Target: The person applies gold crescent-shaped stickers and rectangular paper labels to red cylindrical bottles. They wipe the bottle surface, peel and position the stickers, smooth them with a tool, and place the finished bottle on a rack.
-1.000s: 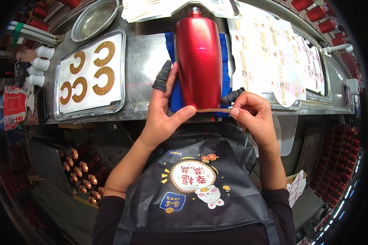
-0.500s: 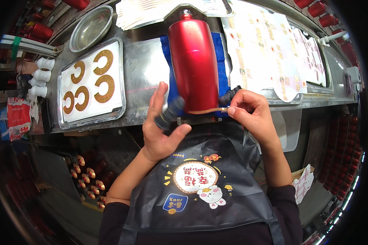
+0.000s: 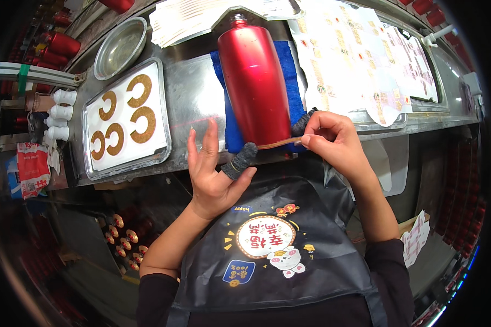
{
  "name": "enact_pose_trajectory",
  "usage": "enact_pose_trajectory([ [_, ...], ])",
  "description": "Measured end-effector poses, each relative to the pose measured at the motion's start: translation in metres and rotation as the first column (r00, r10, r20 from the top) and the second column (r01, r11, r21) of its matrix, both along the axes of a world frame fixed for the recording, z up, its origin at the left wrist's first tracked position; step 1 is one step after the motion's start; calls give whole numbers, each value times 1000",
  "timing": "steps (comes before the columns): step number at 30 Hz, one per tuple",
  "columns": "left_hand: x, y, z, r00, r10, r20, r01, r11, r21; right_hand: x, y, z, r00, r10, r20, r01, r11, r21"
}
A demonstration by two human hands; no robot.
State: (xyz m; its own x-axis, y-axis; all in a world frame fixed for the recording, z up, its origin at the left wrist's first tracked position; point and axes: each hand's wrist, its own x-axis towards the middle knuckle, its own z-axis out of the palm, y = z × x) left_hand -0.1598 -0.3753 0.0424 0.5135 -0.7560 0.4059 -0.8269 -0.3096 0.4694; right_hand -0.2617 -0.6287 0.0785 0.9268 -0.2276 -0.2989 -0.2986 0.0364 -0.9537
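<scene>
A glossy red bottle (image 3: 255, 76) lies on a blue cloth (image 3: 298, 71), its threaded neck pointing away and its base toward me. A thin gold strip (image 3: 275, 145) runs along the base edge. With thumb and finger, my right hand (image 3: 333, 144) pinches the strip's right end; a dark knitted cover on one of its fingers rests beside the bottle. Spread fingers show on my left hand (image 3: 213, 182). Its index finger wears a grey finger cover (image 3: 239, 161), whose tip meets the strip's left end at the base. Whether it presses on the strip, I cannot tell.
To the left, a metal tray (image 3: 166, 122) holds several gold C-shaped pieces on white backing, with a metal bowl (image 3: 120, 48) behind it. White sheets with gold labels (image 3: 354, 65) lie on the right. Below the metal bench, several gold-topped bottles (image 3: 126, 240) stand at lower left.
My left index finger has come in from a blur to the base's left corner, by the strip. The right hand keeps its pinch. The whole view has tilted slightly.
</scene>
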Motion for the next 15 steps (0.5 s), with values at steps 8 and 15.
enact_pose_trajectory([
  [8, 13, -12, 29, 980, -101, 174, 90, 993, 71, 1, -1, -10, 1000, 7, -4, -7, 1000, 29],
  [15, 16, -34, 48, 955, -129, 267, 117, 991, 63, 2, 0, -13, 1000, 11, 29, -10, 1000, -6],
])
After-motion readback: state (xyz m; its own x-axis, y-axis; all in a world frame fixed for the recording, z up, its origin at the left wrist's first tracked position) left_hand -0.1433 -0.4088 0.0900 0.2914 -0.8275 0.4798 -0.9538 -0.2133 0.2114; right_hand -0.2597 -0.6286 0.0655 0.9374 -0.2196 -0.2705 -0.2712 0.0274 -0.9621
